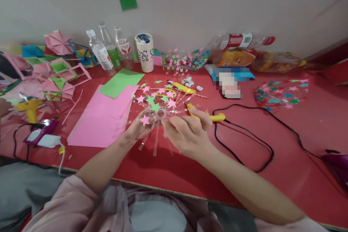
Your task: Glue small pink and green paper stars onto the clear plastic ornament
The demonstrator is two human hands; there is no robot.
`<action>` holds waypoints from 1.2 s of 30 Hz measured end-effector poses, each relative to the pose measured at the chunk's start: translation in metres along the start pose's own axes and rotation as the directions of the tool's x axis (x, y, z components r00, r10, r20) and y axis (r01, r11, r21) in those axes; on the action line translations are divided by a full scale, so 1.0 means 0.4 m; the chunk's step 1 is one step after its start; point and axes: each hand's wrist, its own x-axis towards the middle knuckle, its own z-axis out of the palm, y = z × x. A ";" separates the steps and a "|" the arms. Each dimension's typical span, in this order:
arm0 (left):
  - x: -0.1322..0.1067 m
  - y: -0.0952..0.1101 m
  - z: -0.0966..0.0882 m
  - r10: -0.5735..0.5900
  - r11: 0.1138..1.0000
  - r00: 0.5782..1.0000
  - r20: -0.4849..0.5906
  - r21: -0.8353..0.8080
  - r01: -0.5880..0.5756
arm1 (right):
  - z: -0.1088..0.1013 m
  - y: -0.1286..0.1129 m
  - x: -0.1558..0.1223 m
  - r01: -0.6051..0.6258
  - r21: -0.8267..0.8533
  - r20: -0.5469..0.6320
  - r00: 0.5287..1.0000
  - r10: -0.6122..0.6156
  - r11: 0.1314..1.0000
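A clear plastic bottle cut into thin strips [161,114] fans out in front of me, its round neck facing up. Pink and green paper stars [154,106] sit on its strips. My left hand [143,125] is closed around the strips on the left side, partly hidden by a pink star [145,120]. Close to the neck, my right hand [187,132] is curled with thumb and forefinger pinched; whatever lies between the fingertips is hidden. Just behind my right hand lies a yellow glue gun [217,117] with a black cord.
Pink sheets [95,123] and a green sheet [122,82] lie left. Bottles [102,56] and a white cup [144,54] stand by the wall. A yellow cutter [185,87] lies behind the strips. Star-covered plastic [282,94] is right; another person's hand [4,108] is far left.
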 end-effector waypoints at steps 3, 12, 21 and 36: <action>-0.003 -0.003 0.000 -0.026 0.997 1.000 0.012 0.078 0.025 | 0.001 0.003 0.000 0.002 -0.013 -0.026 1.000 -0.002 1.000; 0.006 -0.024 0.000 -0.020 0.997 0.999 0.029 0.082 0.017 | 0.007 0.002 0.001 -0.013 -0.069 -0.018 1.000 0.012 0.998; 0.002 -0.003 0.003 -0.006 1.000 1.000 -0.024 0.026 0.006 | -0.019 -0.007 0.014 -0.081 -0.049 0.043 0.996 0.083 0.995; 0.015 0.000 -0.011 0.035 0.999 0.998 -0.054 0.037 -0.033 | -0.070 0.028 0.039 -0.102 0.220 0.079 0.993 0.086 0.970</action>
